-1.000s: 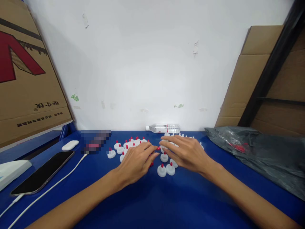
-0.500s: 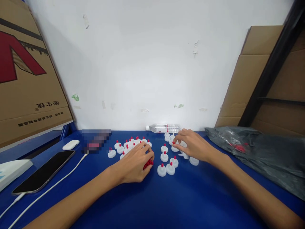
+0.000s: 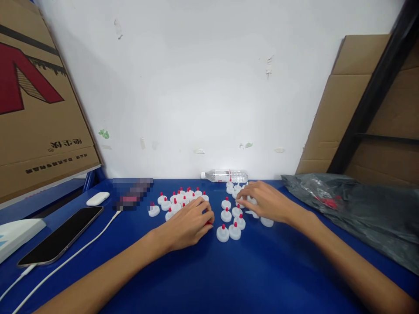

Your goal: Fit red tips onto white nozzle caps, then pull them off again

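Several white caps with red tips [image 3: 225, 214] stand in groups on the blue table [image 3: 229, 279]. My left hand [image 3: 190, 222] rests palm down among them, its fingers curled over small red pieces [image 3: 208, 223] at its fingertips. My right hand [image 3: 265, 201] lies to the right of the middle group, fingers bent and pinched on a white cap [image 3: 251, 200]. A plain white cap [image 3: 266, 222] lies just under that hand's heel.
A water bottle [image 3: 224, 175] lies against the white wall. A dark plastic bag [image 3: 353, 205] covers the right side. On the left are a phone [image 3: 60, 235] on a white cable [image 3: 65, 261], a white earbud case [image 3: 97, 198] and a cardboard box [image 3: 36, 100].
My right hand drew away to the right onto the far caps, then edged back toward the middle. My left hand curled in over the red pieces.
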The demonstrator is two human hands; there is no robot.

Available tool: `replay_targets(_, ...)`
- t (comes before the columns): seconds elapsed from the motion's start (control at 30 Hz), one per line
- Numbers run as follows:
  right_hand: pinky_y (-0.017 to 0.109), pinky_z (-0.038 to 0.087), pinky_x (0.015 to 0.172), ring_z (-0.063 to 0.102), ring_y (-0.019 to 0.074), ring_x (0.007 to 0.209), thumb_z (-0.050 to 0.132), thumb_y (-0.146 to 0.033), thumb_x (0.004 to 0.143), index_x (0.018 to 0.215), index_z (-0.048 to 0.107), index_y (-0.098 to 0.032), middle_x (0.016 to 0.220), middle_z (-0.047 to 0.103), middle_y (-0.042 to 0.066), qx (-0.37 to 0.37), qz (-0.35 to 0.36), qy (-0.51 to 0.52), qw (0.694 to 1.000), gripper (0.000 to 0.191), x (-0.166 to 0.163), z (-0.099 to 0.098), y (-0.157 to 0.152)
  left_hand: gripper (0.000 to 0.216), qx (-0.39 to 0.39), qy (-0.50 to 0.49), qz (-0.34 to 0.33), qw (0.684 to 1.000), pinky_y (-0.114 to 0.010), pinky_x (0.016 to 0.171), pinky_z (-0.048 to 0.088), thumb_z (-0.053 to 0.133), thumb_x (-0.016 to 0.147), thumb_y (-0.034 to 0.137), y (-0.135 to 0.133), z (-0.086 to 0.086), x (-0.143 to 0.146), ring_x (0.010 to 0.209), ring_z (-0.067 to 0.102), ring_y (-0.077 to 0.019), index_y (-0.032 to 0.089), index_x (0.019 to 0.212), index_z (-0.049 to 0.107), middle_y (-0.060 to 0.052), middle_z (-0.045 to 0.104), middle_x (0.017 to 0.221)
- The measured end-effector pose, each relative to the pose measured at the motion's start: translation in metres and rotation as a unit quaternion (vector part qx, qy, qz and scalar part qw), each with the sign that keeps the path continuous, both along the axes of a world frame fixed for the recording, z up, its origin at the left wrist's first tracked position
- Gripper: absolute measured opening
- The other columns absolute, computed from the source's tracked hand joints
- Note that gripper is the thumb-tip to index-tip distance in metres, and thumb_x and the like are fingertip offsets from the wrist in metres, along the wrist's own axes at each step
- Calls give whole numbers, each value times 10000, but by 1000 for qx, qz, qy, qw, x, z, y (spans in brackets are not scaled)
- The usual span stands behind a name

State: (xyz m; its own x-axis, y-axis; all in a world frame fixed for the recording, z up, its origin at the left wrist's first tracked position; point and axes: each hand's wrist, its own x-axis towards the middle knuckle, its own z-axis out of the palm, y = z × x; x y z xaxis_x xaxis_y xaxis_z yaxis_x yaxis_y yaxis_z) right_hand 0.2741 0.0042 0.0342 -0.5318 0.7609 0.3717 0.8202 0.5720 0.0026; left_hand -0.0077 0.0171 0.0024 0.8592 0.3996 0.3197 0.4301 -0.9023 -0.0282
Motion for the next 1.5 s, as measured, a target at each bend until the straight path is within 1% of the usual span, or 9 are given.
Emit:
replay_targets(0.07,338,485,703,676,233,796,493,-382,981,974,745,-230,901,739,69,-7,-42,2,999,294,7,9,-1,57,1,-8,2,1000,-356,862,464,548,966,205,-1,2,0,970,514,-222,183,955,599,-64,587,994)
replay_targets(0.17,313,469,630,671,221,714,554,-488,925,924,758,-253,893,741,54,-80,-83,3,993,311,19,20,-2,73,4,-29,6,1000,-364,849,453,516,972,203,-4,4,1,936,513,-218,184,969,587,-61,595,975)
replay_targets(0.33,306,474,661,678,229,788,706,-557,775,975,749,-276,964,732,32,-194,-66,-5,979,348,31,14,-1,51,-8,-76,0,997,-340,817,449,512,954,180,-6,4,2,890,522,-196,178,956,564,-41,615,927)
replay_targets(0.53,299,450,607,671,232,770,691,-447,792,939,747,-249,924,735,41,-204,-64,-4,977,253,28,7,-1,75,-6,-112,0,994,-305,734,461,514,961,174,-3,2,1,854,541,-185,175,948,588,-40,633,899)
replay_targets(0.8,304,475,655,696,228,774,667,-404,820,1008,719,-270,895,749,15,-217,-54,-9,975,236,23,4,-1,274,54,-105,-24,993,-355,833,516,493,989,171,6,-4,0,966,563,-214,169,1248,584,-88,670,1016)
replay_targets(0.93,299,480,628,682,218,747,677,-370,829,1052,699,-277,880,728,24,-152,-46,-2,987,243,26,9,-2,243,71,-128,-35,989,-368,855,521,493,984,144,7,-5,-1,972,569,-214,166,1199,605,-90,681,1027)
replay_targets(1.1,368,526,799,655,247,984,589,-283,918,1099,618,-252,1121,658,70,5,-13,27,1000,186,16,11,-3,336,78,-147,7,986,-358,766,543,496,985,169,3,-2,0,909,596,-219,144,1319,525,-99,687,1002)
replay_targets(1.23,363,557,779,674,198,871,524,-246,971,1118,606,-246,1159,619,75,36,49,47,997,168,-5,3,-6,335,117,-167,5,979,-335,729,548,459,1002,165,5,-4,0,860,626,-205,146,1331,518,-94,702,952)
replay_targets(1.5,376,572,806,659,206,959,483,-287,1013,1161,575,-225,1170,616,93,59,117,60,990,185,-34,-9,-15,304,120,-200,43,971,-324,713,550,501,996,174,11,-9,-2,801,649,-188,174,1293,561,-67,707,905)
